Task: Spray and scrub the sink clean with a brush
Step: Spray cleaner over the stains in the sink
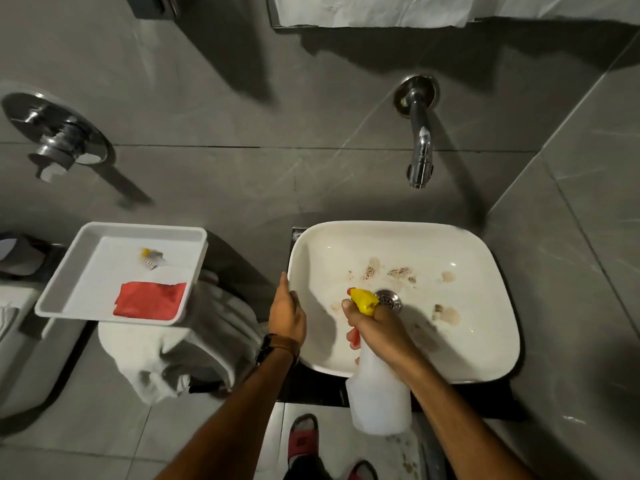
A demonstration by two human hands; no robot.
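Observation:
A white basin sink [485,258] sits on a dark counter, with brown stains and crumbs around its metal drain [389,299]. My right hand [377,330] grips a translucent white spray bottle [379,400] with a yellow nozzle [363,299] that points into the bowl. My left hand [287,313] rests on the sink's left rim, fingers curled over the edge. A small brush [152,259] with a yellow handle lies in a white tray [69,271] to the left, next to a red cloth [150,299].
A chrome spout [420,147] juts from the grey tiled wall above the sink, and a chrome mixer handle [55,136] is at the left. The tray rests over a pile of white towels [194,351]. My feet in red sandals [304,438] stand on the floor below.

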